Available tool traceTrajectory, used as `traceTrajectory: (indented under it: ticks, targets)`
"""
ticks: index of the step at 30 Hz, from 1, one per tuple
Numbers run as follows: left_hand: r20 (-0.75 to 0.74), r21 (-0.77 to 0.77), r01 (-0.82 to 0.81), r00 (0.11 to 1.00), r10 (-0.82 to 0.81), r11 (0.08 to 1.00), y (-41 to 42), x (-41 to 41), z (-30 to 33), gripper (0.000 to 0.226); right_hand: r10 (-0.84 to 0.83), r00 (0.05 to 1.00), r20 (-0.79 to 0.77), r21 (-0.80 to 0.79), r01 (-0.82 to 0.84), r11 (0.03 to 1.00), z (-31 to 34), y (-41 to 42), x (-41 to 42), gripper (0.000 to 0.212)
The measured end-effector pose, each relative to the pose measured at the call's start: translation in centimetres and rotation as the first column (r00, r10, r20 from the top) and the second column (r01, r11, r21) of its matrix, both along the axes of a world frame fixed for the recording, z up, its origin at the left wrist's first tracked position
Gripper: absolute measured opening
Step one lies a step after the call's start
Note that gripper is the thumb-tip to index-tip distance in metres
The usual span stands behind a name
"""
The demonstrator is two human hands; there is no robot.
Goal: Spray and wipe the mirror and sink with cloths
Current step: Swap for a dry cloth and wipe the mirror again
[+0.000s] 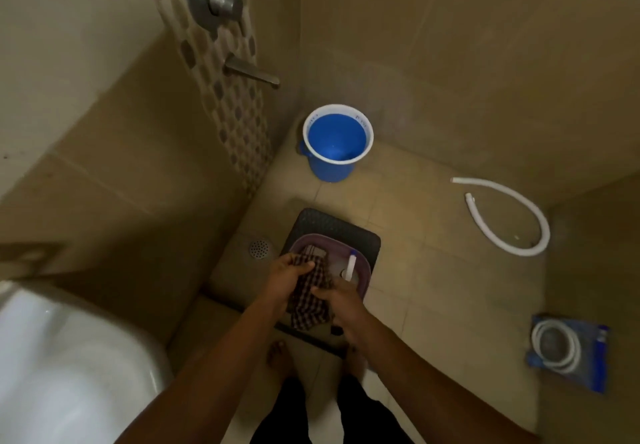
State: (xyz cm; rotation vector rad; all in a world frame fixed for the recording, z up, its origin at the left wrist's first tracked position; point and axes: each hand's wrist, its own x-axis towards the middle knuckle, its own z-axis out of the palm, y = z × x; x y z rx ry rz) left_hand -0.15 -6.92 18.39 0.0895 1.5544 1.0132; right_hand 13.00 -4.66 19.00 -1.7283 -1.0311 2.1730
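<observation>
The white sink [62,357] sits left of the purple basin [360,272]. Above the basin hangs the checked cloth [310,300], gripped at its top by the left hand [289,275] and at its side by the right hand [341,305].

one checked cloth [309,293], one bucket [337,142], two hoses [509,215] [557,348], one basin [360,272]
</observation>
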Motion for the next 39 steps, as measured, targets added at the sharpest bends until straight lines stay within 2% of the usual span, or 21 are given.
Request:
traceTrajectory:
  ticks: [2,6,9,12,14,18,23,28,33,36,39]
  targets:
    - [-0.063,-0.010,0.060,0.996,-0.061,0.998,-0.2,0.5,-1.4,0.005,0.044,0.996,0.080,0.044,-0.048,0.998,-1.1,-0.5,0.6,0.015]
    - [-0.130,-0.020,0.158,0.979,-0.159,0.987,0.3,1.2,-4.2,0.011,0.103,0.971,0.215,0.163,-0.139,0.977,-2.6,-0.6,1.4,0.006]
    - [-0.122,-0.035,0.134,0.983,-0.138,0.990,1.2,1.1,-5.8,0.005,0.054,0.965,0.256,0.180,-0.102,0.978,-4.0,-0.5,1.6,0.015]
    - [-0.226,-0.092,0.124,0.964,-0.142,0.988,2.5,0.2,-8.4,0.020,-0.018,0.962,0.273,0.176,-0.032,0.984,-5.9,-0.6,1.7,0.017]
    - [-0.312,-0.171,0.186,0.921,-0.232,0.968,3.0,-0.5,-11.2,0.022,-0.039,0.956,0.291,0.187,-0.017,0.982,-7.0,-0.8,1.8,0.016]
    - [-0.388,-0.321,0.338,0.805,-0.448,0.885,4.1,-0.5,-15.5,0.009,-0.035,0.951,0.306,0.174,-0.020,0.985,-8.2,-1.5,1.8,0.022]
    - [-0.494,-0.387,0.404,0.668,-0.557,0.829,5.9,0.5,-16.8,0.047,0.020,0.928,0.373,0.203,-0.102,0.974,-9.5,-2.7,2.6,0.008]
    - [-0.507,-0.569,0.416,0.502,-0.701,0.710,7.4,0.9,-18.2,0.031,0.023,0.934,0.356,0.194,-0.098,0.976,-10.2,-2.9,3.3,0.010]
    - [-0.547,-0.635,0.437,0.327,-0.771,0.637,7.7,1.5,-19.1,0.028,-0.049,0.945,0.322,0.168,-0.007,0.986,-11.5,-3.0,3.8,0.012]
    - [-0.548,-0.624,0.461,0.317,-0.774,0.631,7.3,2.2,-18.9,0.029,-0.087,0.947,0.309,0.161,0.038,0.986,-11.8,-3.1,4.0,0.014]
    - [-0.551,-0.588,0.473,0.360,-0.753,0.656,7.0,2.1,-18.4,0.034,-0.088,0.950,0.300,0.165,0.039,0.985,-11.7,-3.0,4.0,0.014]
